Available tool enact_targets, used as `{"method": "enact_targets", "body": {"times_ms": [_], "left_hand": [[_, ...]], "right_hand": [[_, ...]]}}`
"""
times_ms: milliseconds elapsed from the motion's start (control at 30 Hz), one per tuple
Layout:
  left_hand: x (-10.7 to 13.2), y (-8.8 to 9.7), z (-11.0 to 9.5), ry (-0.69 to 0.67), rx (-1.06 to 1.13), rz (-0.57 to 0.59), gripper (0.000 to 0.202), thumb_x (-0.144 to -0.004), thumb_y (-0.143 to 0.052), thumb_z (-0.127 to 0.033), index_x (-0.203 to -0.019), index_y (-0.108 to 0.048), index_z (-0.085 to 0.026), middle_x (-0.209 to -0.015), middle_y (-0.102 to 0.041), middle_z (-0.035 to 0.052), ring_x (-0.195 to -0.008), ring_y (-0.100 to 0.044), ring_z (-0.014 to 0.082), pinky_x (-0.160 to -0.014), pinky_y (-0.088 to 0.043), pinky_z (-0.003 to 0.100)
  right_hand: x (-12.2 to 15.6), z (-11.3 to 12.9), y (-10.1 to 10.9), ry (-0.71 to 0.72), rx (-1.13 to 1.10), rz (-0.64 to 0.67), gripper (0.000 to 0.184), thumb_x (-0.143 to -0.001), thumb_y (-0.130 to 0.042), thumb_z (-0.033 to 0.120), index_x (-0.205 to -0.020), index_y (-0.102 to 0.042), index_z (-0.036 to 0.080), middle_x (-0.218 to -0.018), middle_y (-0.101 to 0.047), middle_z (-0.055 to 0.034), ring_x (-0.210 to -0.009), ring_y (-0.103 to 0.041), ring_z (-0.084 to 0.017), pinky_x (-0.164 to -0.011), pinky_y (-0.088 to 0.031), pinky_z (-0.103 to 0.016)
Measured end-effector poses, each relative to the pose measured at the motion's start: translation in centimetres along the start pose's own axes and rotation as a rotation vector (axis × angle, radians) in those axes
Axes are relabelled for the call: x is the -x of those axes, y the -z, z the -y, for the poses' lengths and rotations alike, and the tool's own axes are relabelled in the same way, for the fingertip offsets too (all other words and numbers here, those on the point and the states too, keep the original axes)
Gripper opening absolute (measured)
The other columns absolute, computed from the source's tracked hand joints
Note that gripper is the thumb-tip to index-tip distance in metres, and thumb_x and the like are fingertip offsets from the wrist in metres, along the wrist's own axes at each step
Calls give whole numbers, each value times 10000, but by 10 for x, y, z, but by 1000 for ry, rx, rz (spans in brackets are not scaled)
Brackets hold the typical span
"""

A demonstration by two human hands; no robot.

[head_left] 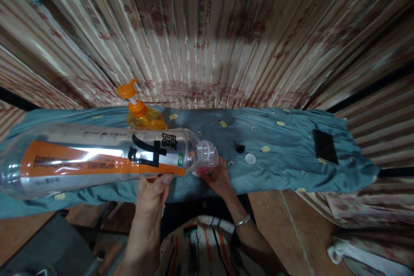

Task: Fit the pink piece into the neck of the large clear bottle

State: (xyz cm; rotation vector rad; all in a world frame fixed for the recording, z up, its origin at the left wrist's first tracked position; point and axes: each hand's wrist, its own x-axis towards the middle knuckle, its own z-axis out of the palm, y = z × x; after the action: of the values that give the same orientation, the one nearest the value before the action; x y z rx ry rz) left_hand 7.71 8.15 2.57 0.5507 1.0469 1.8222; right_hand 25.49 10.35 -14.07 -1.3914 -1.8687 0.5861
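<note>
A large clear plastic bottle (97, 157) with an orange, silver and black label lies sideways in front of me, its open neck (207, 154) pointing right. My left hand (152, 189) grips the bottle's body from below near the shoulder. Closed around something small and pink right under the neck is my right hand (216, 177), which wears a bracelet. Both hands hover over the near edge of a table under a blue patterned cloth (284, 172).
An orange pump dispenser bottle (142, 114) stands behind the big bottle. A white cap (250, 158) and a small black cap (240, 148) lie on the cloth. A black phone (325, 146) rests at the right. Curtains hang behind. A white bag (355, 254) lies on the floor at lower right.
</note>
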Motion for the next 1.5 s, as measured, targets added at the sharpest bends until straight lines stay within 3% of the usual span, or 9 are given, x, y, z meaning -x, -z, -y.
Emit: {"method": "enact_targets", "body": {"times_ms": [300,433,567,733,867,1000,1267,1500], "left_hand": [[0,-2,-4,10,-28,-2,502,-314,-995,-375,-729,-731,-275,-525,-607,-67,-565,-668,157,-629,-611,277],[0,-3,-5,7,-45,20,553,-318,-993,-382,-799,-738,-283,-517,-585,-71,-538,-644,164,-629,-618,318],[-1,-2,-5,-3,-56,47,495,-348,-979,-391,-751,-720,-266,-476,-534,-77,-464,-596,154,-621,-616,341],[-1,0,-2,3,-76,46,570,-353,-968,-422,-858,-753,-268,-621,-664,-29,-564,-667,202,-685,-630,394],[0,1,0,-6,-69,33,562,-366,-963,-424,-862,-749,-267,-593,-667,-32,-555,-662,198,-688,-630,389],[-1,1,0,-8,-61,36,653,-357,-970,-418,-950,-754,-253,-565,-642,-27,-658,-711,251,-738,-631,430],[0,-2,-3,-11,-63,22,604,-333,-982,-428,-867,-740,-282,-583,-641,-47,-555,-658,193,-679,-632,378],[-1,-1,-3,5,-73,35,605,-346,-979,-426,-886,-748,-280,-592,-660,-40,-532,-656,201,-674,-637,420]], "right_hand": [[0,1,0,1,-4,-5,625,-840,-720,624,-1297,-624,208,-1327,-647,-153,-1313,-539,-347,-1094,-439,-559],[-1,1,0,-5,8,8,613,-839,-719,631,-1284,-633,219,-1330,-647,-144,-1319,-537,-343,-1099,-435,-556],[-1,1,1,-10,11,18,601,-833,-728,632,-1263,-647,219,-1341,-643,-145,-1324,-534,-342,-1103,-435,-551],[0,0,1,8,13,3,646,-840,-717,633,-1320,-611,213,-1365,-630,-151,-1331,-532,-343,-1109,-431,-555],[0,-1,-1,7,29,-2,656,-841,-726,612,-1354,-588,226,-1374,-625,-144,-1324,-540,-341,-1104,-435,-554],[0,0,0,0,22,6,649,-833,-734,612,-1334,-602,220,-1352,-637,-145,-1317,-545,-340,-1100,-441,-548],[0,-1,0,3,17,-6,635,-832,-727,631,-1288,-629,201,-1358,-629,-166,-1300,-554,-351,-1085,-452,-560],[-1,1,1,13,5,3,627,-847,-708,635,-1301,-617,212,-1370,-625,-153,-1329,-533,-343,-1101,-439,-553]]}}
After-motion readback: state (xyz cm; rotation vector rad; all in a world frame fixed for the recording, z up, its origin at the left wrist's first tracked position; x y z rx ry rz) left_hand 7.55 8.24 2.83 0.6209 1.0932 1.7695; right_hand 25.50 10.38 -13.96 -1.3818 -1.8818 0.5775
